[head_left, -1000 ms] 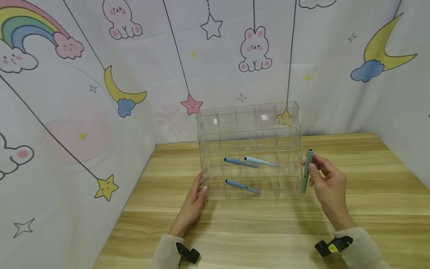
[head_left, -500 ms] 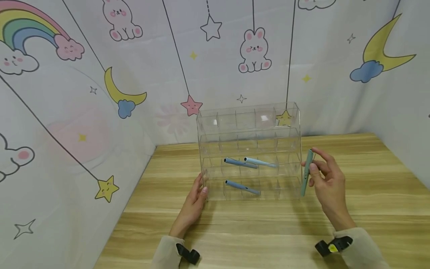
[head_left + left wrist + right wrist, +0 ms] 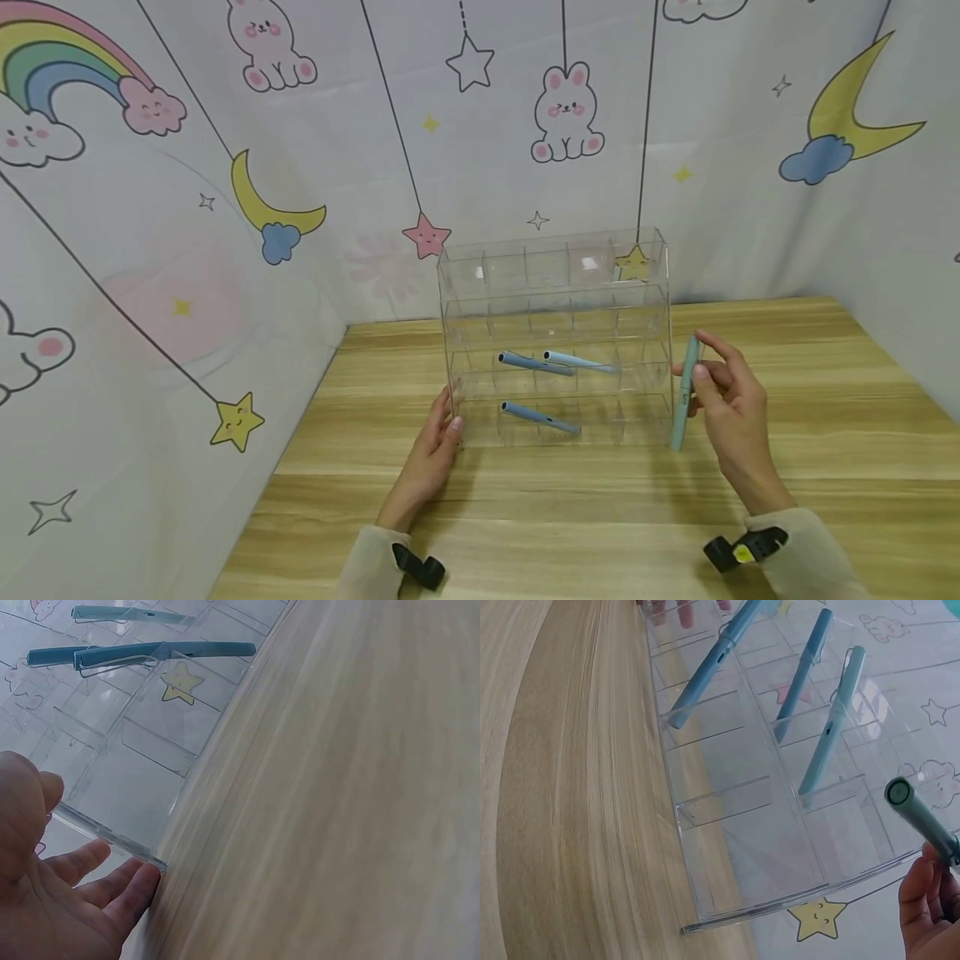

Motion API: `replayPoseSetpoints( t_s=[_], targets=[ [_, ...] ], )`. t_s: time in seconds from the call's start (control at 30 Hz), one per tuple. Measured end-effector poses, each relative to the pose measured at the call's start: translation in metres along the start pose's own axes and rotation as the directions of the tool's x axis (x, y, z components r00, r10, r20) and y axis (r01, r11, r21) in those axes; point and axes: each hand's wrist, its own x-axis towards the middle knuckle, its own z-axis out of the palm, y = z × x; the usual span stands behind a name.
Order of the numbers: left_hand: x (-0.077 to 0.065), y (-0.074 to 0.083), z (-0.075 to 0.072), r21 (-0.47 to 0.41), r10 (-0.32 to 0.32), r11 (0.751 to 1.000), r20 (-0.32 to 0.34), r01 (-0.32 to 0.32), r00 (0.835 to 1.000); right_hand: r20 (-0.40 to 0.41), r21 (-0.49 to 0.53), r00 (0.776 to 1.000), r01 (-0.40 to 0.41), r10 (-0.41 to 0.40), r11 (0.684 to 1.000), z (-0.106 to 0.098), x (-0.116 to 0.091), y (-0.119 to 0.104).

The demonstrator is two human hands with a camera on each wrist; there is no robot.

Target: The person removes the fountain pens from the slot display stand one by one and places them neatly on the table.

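Fingers [image 3: 705, 379] of your right hand [image 3: 737, 421] are pinching a green pen [image 3: 685, 396], holding it nearly upright beside the right edge of a clear organizer [image 3: 547, 268]; whether the two are touching is hard to judge. Your left hand [image 3: 429, 462], fingers extended, is touching the organizer's left edge. The counter [image 3: 570, 521] is stretching out in front and to your right.

A green pen [image 3: 683, 406] (tilted) is held beside the clear tiered rack [image 3: 551, 321].
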Motion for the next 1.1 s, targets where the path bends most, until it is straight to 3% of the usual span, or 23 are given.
replayPoseSetpoints(
  t_s=[0.43,1.1],
  targets=[
    [0.000,0.001,-0.001,-0.011,0.007,1.000,0.009,-0.006,1.000,-0.017,-0.250,1.000,0.005,-0.009,0.968,-0.004,0.002,0.004],
    [0.000,0.001,-0.001,-0.013,-0.022,1.000,0.008,0.022,1.000,-0.032,-0.332,0.995,-0.104,0.099,0.938,-0.012,0.004,0.020]
  ],
)
